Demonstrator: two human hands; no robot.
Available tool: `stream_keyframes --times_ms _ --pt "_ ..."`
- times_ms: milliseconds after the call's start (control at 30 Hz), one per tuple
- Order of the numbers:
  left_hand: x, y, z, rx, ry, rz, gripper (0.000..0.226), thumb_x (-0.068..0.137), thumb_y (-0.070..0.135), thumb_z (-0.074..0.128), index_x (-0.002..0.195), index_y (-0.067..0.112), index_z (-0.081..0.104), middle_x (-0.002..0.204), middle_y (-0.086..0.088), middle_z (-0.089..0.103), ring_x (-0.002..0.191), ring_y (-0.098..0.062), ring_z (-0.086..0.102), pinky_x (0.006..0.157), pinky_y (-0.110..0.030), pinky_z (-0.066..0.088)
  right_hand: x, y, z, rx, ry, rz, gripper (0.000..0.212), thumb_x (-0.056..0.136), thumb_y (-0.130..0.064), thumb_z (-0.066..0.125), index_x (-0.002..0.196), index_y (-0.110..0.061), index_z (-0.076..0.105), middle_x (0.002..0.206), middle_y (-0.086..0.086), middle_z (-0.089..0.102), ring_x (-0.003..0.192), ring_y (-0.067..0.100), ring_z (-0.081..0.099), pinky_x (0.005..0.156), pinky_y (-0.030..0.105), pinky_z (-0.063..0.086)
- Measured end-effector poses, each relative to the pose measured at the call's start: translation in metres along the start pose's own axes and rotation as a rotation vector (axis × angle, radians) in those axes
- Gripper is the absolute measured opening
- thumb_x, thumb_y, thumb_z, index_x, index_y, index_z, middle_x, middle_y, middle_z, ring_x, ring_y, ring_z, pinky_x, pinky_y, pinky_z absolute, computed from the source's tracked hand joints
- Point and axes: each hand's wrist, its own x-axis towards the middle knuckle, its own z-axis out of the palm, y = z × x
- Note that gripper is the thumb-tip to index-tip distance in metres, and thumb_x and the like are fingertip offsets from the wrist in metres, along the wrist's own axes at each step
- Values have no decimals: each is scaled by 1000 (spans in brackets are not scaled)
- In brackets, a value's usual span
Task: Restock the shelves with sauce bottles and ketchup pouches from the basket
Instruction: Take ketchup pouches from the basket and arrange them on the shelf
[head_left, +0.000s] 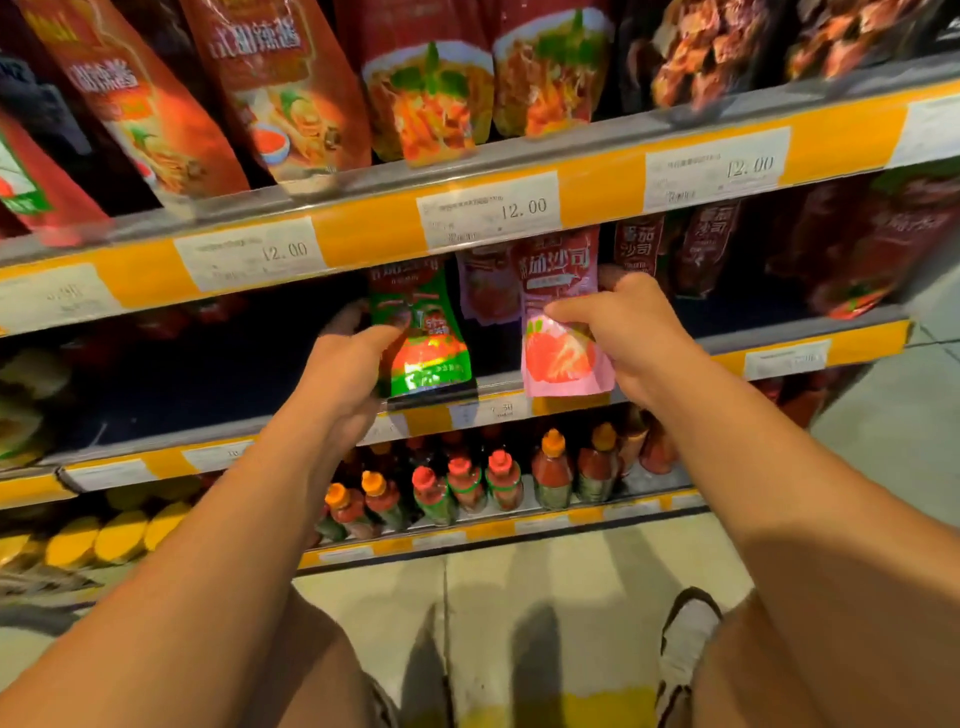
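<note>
Left hand (345, 364) grips green ketchup pouch (428, 338) upright at middle shelf (810, 332) front edge; right hand (631, 332) pinches pink ketchup pouch (558, 332) just beside it.

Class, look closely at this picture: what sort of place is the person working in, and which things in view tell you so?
Most likely a supermarket or grocery aisle. Tiered shelves carry printed price tags on orange edge strips, rows of sauce bottles stand below, and each hand sets a pouch on the middle shelf: green pouch, pink pouch.
</note>
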Motion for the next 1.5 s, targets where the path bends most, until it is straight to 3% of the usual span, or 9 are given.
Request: stream_keyframes --times_ms 133,300,500,700,900,1033,1233,1400,1500 --pt "11 -8 -7 -12 47 9 40 91 6 75 129 15 66 111 -10 78 91 -25 78 71 -38 62 8 4 -1 -34 98 -72 28 79 -2 78 102 -17 76 92 1 80 91 24 76 87 50 62" --pt "21 -6 -5 -45 50 67 34 89 1 75 114 22 67 115 -7 76 103 -24 75 94 -48 59 15 5 -3 -64 180 -156 29 80 2 75 86 -26 75 85 -8 79 91 20 76 87 48 62" --pt "38 -14 -7 33 72 134 57 83 -1 79 136 11 60 131 -10 69 117 -24 67 106 -50 52 28 12 1 -14 195 -190 34 74 -8 82 105 -23 79 102 -4 80 100 23 75 90 49 61" --pt "49 -23 -8 79 74 171 73 68 18 84 137 13 60 128 -10 71 120 -27 67 107 -56 51 35 24 8 -57 203 -205 40 77 -5 82 114 -19 78 106 -6 79 100 17 75 89 42 62" --pt "53 -22 -9 266 46 211 51 85 -4 78 127 18 60 134 -10 67 125 -26 63 108 -50 50 33 25 2 -229 196 -206 37 80 -4 77 111 -23 76 106 -8 77 101 17 72 90 39 60" --pt "50 -29 -13 417 -31 197 55 83 0 82 128 23 59 128 1 67 118 -18 64 105 -41 52 27 28 3 -467 163 -199 41 79 1 73 117 -15 69 106 2 70 96 23 65 77 25 48" --pt "52 -28 -13 471 11 208 56 84 10 84 133 23 60 126 6 66 117 -16 62 100 -36 51 35 37 4 -539 204 -174 35 82 7 67 115 -7 64 97 8 64 88 29 62 53 18 43" --pt "56 -30 -12 502 43 223 55 87 13 83 135 21 59 121 9 62 114 -14 58 95 -32 47 47 43 10 -518 264 -265 51 83 10 63 130 -9 63 117 5 68 111 20 62 83 21 46" --pt "61 -30 -13 541 57 236 55 86 16 84 135 19 59 126 5 64 116 -15 59 98 -34 49 53 46 13 -446 279 -276 44 87 4 67 127 -12 64 104 -6 68 99 8 62 78 14 49"
